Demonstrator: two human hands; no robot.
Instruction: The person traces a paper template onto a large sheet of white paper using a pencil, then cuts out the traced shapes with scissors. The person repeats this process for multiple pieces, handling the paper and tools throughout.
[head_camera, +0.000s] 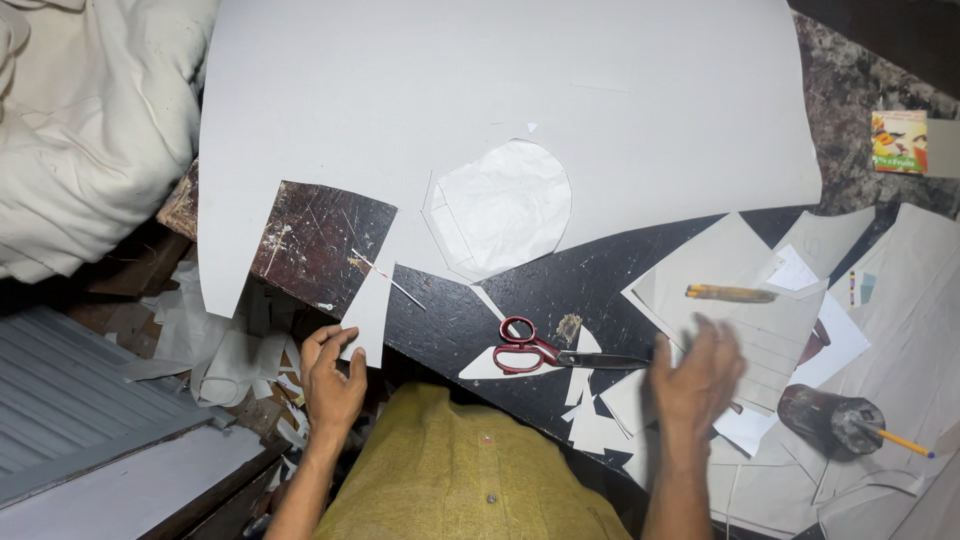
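Head view: left hand (333, 385) on grey sheet (500, 100) edge, scissors (545, 348) beside.

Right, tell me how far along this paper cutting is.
Done: the big grey sheet already has a round hole and a wedge notch cut out, and offcuts litter the dark table. In hand: the left hand holds a narrow cut strip; the right hand, blurred, hovers beside the red-handled scissors, which lie idle. Left: most of the sheet is uncut.
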